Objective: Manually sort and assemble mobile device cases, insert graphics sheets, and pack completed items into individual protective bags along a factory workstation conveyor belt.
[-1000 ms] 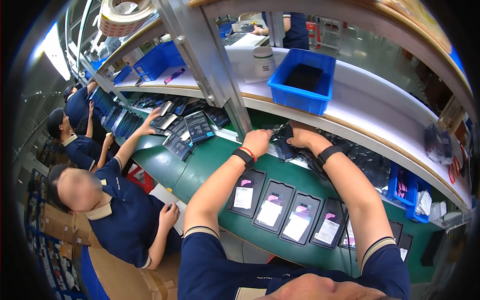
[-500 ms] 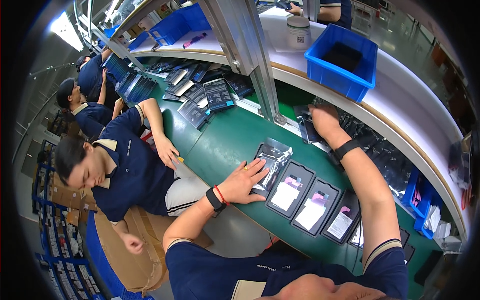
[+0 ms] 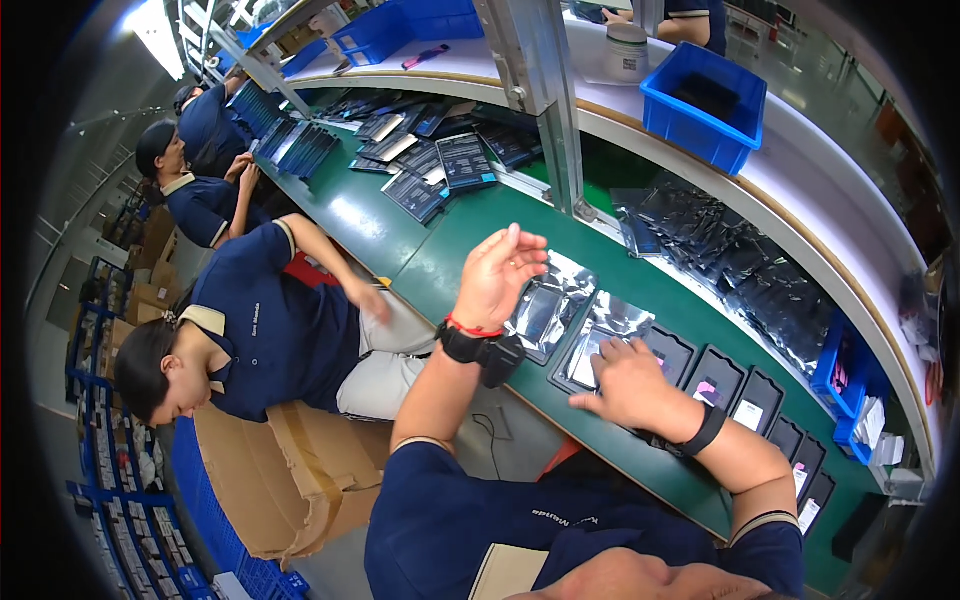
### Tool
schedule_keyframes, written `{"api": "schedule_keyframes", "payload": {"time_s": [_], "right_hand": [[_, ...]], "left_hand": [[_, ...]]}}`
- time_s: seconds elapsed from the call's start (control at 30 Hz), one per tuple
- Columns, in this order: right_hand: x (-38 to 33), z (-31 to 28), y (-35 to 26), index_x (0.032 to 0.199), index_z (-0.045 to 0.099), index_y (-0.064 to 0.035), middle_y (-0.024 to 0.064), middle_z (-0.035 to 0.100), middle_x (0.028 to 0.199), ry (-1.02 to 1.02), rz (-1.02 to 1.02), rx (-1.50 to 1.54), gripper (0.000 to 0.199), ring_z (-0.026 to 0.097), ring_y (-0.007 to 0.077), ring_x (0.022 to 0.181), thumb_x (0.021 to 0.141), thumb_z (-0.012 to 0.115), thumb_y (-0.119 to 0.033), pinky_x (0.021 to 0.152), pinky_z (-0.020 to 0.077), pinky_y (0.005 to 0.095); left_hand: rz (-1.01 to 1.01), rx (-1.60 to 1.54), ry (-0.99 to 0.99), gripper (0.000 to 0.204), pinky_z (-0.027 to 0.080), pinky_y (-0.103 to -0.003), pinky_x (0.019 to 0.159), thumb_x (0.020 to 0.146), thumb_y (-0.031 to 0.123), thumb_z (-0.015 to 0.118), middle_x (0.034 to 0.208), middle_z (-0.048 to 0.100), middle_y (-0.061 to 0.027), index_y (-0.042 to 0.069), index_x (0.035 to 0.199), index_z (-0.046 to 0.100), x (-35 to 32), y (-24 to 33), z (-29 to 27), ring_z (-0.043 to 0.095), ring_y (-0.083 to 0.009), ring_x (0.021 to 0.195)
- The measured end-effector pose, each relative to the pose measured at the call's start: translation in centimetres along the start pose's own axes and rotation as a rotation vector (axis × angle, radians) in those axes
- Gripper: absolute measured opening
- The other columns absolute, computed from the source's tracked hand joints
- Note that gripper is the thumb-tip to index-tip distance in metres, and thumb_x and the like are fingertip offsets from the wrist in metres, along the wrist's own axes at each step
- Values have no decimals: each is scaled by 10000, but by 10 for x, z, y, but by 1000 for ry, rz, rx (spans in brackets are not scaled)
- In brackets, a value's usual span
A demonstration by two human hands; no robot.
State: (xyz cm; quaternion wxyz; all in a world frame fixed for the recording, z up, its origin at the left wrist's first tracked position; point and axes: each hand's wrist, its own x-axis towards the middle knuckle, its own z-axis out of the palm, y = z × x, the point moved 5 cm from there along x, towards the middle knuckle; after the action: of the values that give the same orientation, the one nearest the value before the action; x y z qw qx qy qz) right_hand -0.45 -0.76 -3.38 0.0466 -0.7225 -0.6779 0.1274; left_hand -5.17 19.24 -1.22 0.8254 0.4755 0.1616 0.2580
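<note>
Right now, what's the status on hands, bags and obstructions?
Left hand raised, looks empty; right hand spread over right silvery bag. Left silvery bag lies beside it. Right hand partly hides tray row.

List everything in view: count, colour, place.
Bench: one, green, centre
Pouches: two, silvery, on bench
Trays: at least six, black, on bench
Packs: many, dark, bench's far end
Shelf: one, white, above bench
Bags: many, dark, under shelf
Bins: several, blue, shelf, far right
Jar: one, white, shelf
Post: one, grey, top
Boxes: several, brown, lower left
Co-workers: four, navy, left and top
Left hand: one, black wristband, raised
Right hand: one, black wristband, at pouch
</note>
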Motion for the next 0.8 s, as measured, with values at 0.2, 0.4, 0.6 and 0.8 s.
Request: {"api": "schedule_keyframes", "payload": {"time_s": [0.2,0.4,0.6,0.8], "right_hand": [[-7,-31,-12,1212,415,44,181,591,1045,260,22,1295,688,594,239,959,722,757,-295,803,488,330],[-30,-3,-25,1103,491,30,58,611,881,604,169,1378,429,581,81,765,772,720,-118,662,490,229],[-55,6,-26,1014,548,35,35,615,835,599,209,1530,266,582,75,734,805,671,-73,652,487,220],[-70,0,-27,962,570,33,41,623,813,665,225,1519,267,576,76,721,778,700,-110,635,477,221]], "left_hand": [[25,-351,-103,223,489,-324,682,939,233,476,892,618,-98,34,904,570,-9,-20,67,588,-188,775],[527,196,268,118,469,-300,651,891,112,549,793,615,-78,21,823,580,-30,-11,100,577,-186,714],[1374,976,233,57,453,-355,612,762,9,636,755,588,-111,2,766,580,-71,10,156,559,-296,670],[307,-80,-123,161,485,-250,610,905,170,556,786,596,-53,21,849,585,-33,-46,146,557,-104,651]]}}
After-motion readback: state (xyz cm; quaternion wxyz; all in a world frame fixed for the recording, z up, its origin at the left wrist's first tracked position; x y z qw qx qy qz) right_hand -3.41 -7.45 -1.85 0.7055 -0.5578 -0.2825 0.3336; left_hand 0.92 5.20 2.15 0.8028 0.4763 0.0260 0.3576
